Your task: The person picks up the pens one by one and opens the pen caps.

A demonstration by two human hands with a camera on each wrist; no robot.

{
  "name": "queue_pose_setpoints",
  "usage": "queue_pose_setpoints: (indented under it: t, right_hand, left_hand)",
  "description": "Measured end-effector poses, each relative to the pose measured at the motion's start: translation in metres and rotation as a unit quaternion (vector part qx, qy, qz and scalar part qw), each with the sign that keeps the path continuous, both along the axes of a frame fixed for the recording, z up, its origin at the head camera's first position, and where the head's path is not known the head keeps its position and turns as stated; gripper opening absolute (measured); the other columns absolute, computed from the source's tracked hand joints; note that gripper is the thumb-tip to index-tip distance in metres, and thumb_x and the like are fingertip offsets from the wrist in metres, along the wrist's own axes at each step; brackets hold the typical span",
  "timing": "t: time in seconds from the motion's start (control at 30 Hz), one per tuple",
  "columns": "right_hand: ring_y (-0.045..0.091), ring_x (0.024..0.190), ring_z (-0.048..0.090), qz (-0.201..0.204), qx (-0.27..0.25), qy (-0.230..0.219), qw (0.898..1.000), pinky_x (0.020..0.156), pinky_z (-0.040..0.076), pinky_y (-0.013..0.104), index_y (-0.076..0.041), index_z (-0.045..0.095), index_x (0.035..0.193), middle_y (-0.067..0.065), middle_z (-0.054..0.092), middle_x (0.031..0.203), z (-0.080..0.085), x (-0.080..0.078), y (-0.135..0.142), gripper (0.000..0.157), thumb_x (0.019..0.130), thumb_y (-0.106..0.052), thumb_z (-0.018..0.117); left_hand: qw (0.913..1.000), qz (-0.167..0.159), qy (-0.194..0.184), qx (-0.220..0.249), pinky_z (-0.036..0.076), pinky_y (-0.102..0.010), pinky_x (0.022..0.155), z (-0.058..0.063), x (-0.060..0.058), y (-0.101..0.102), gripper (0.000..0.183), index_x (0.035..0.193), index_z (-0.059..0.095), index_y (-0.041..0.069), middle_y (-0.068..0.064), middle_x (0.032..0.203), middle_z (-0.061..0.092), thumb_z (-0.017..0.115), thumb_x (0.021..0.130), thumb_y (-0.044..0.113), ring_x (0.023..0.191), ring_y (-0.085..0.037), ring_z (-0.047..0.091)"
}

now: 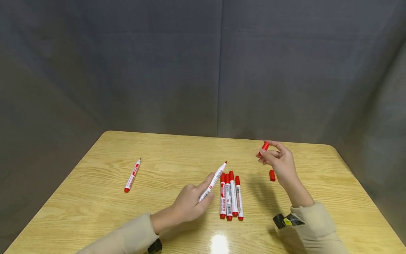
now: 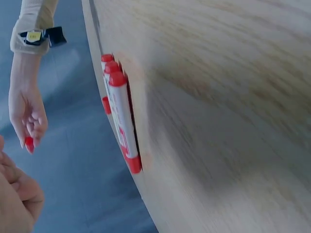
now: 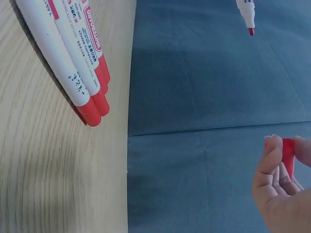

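Note:
My left hand (image 1: 191, 203) grips an uncapped whiteboard marker (image 1: 213, 181), its red tip pointing up and away. In the right wrist view the tip of that marker (image 3: 247, 14) shows at the top. Between the fingertips of my right hand (image 1: 280, 162) is a red marker cap (image 1: 264, 148), raised over the right part of the table. The same cap (image 3: 288, 155) shows between finger and thumb in the right wrist view. Just right of the left hand, several capped red-and-white markers (image 1: 231, 197) lie side by side.
A second red cap (image 1: 272, 175) lies on the wooden table (image 1: 177, 151) below my right hand. Off to the left lies another uncapped marker (image 1: 132, 175), its tip toward the far edge. A dark grey curtain (image 1: 158, 70) hangs behind the table.

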State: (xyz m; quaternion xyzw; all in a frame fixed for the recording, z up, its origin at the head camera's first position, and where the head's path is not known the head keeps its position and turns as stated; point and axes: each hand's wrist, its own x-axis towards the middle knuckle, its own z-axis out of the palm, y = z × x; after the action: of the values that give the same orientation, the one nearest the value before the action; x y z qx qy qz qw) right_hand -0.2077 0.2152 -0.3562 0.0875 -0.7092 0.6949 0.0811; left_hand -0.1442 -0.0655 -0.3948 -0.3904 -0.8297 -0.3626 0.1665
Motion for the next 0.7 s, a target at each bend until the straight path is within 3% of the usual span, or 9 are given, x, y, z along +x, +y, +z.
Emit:
queue_pose_setpoints:
  t: [0.3, 0.7]
  right_hand:
    - [0.005, 0.062, 0.060, -0.013, 0.039, 0.004, 0.999, 0.061, 0.050, 0.019, 0.012, 0.039, 0.126, -0.008, 0.066, 0.073, 0.005, 0.004, 0.002, 0.047, 0.089, -0.009, 0.058]
    - [0.007, 0.061, 0.060, -0.004, 0.021, 0.008, 1.000, 0.060, 0.050, 0.020, 0.012, 0.040, 0.125, -0.006, 0.067, 0.074, 0.006, 0.006, 0.012, 0.046, 0.088, -0.009, 0.059]
  left_hand:
    - [0.9988, 0.039, 0.024, 0.018, 0.024, -0.010, 0.033, 0.004, -0.008, -0.024, 0.051, 0.130, 0.042, -0.010, 0.011, 0.046, 0.034, 0.057, 0.083, 0.006, 0.039, 0.009, 0.020]
    - [0.9948, 0.094, 0.033, 0.020, 0.023, -0.013, 0.033, 0.013, -0.014, -0.052, 0.052, 0.131, 0.044, -0.007, 0.014, 0.046, 0.029, 0.058, 0.082, 0.007, 0.040, 0.008, 0.018]
